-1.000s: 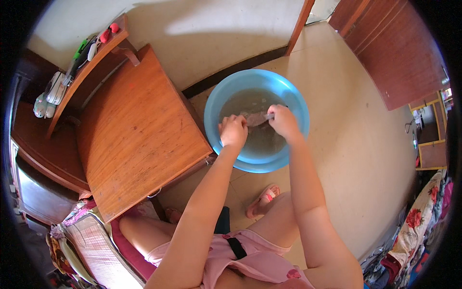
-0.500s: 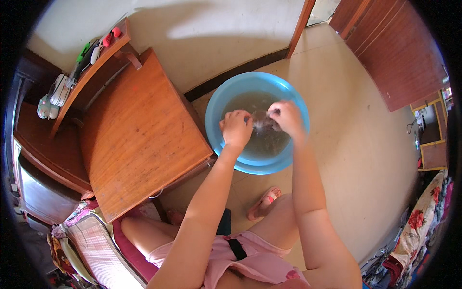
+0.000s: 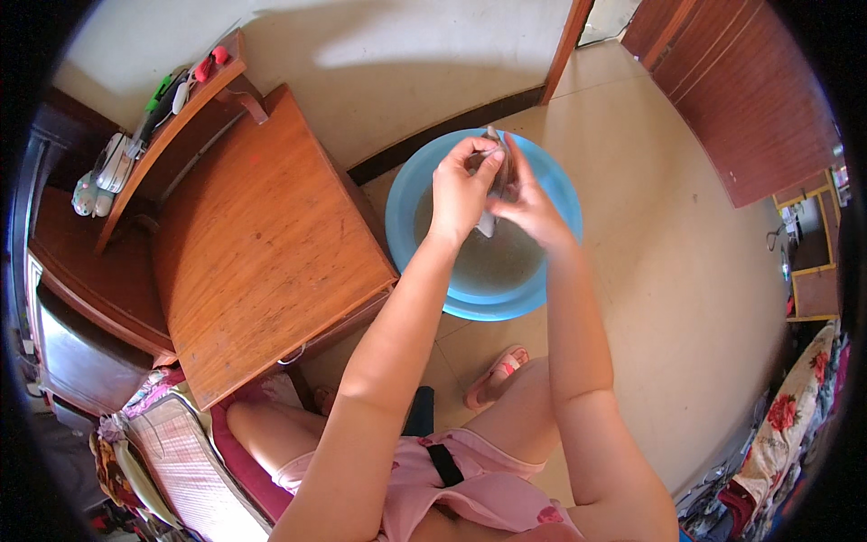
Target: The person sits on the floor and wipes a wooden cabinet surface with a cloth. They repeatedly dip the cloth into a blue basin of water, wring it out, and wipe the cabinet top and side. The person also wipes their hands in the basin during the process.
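Observation:
Above a round blue basin (image 3: 562,199) of murky water (image 3: 492,266), my two hands hold a small, wet, greyish-brown cloth (image 3: 486,224), bunched up. Its exact kind I cannot make out. My left hand (image 3: 461,188) pinches its upper part between thumb and fingers. Against the cloth's other side, my right hand (image 3: 531,212) curves round it, with its fingers long and its thumb below. A pale end of the cloth hangs beneath the hands over the water. Part of the cloth is hidden by my fingers.
Left of the basin stands a wooden desk (image 3: 262,244) with a raised shelf (image 3: 185,122) carrying small items. A wooden door (image 3: 741,99) is at the far right. Piled fabrics (image 3: 781,406) lie at the right edge. My sandalled foot (image 3: 497,375) rests on the tiles near the basin.
Both hands have risen from low over the water toward the basin's far side and come closer together. The cloth, stretched between them before, is now bunched and lifted out.

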A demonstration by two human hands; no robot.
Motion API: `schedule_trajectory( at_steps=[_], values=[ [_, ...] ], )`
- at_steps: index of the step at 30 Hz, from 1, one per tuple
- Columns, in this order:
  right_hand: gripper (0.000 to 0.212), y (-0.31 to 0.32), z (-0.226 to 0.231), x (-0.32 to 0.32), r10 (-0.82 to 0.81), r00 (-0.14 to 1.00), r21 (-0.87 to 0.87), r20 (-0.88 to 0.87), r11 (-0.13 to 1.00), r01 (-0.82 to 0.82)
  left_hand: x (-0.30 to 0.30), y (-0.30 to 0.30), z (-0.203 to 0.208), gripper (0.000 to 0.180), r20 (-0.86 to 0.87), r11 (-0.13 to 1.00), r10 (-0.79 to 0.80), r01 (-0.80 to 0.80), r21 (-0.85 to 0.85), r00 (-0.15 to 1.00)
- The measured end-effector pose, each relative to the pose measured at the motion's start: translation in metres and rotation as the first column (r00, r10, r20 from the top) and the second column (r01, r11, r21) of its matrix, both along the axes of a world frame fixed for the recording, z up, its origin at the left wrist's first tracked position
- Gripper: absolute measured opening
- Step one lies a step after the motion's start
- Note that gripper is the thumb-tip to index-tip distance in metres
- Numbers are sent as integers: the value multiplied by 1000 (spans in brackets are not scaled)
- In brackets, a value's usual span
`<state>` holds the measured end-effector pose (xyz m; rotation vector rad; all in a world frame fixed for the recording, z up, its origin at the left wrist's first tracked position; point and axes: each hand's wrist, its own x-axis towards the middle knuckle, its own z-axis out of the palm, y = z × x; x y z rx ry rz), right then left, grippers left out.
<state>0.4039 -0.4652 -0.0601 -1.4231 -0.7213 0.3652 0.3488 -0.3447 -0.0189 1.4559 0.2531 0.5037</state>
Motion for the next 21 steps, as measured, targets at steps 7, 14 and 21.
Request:
schedule_trajectory(
  at_steps=[7, 14, 21],
  values=[
    [41, 3, -66, 15, -201, 979, -284, -34, 941, 184, -6, 6, -11, 10, -20, 904, 113, -111, -413, 993],
    [26, -3, -91, 14, -178, 907, -625, 383, 673, 396, -34, 15, -111, 36, -453, 760, 62, -336, -556, 889],
    [51, -1, -99, -18, 192, 846, -833, 497, 378, 403, -55, 8, -130, 55, -593, 760, -76, -338, -555, 801]
  ],
)
